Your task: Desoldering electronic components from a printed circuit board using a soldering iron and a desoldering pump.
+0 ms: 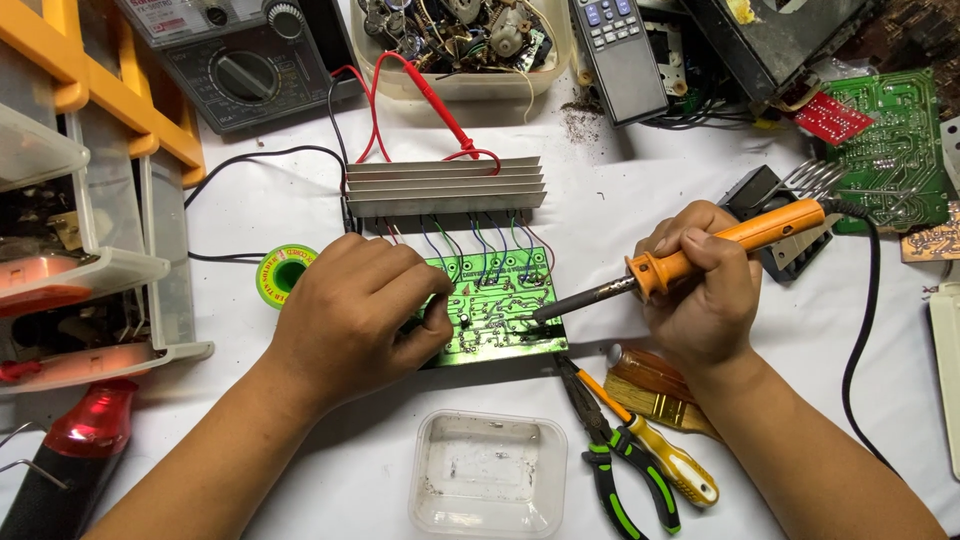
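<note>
At the bench's centre, we steady the green circuit board with our left hand, fingers curled on its nine o'clock edge, while our right hand grips the orange soldering iron, its tip on a joint and calling for a steady touch.

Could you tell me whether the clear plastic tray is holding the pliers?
No, the clear plastic tray holds no tool; the pliers lie beside it.

hands: 2, left and right | soldering iron: 1 | green boards: 2, near and far | pliers: 1 | brush: 1 | clear tub: 1
</note>
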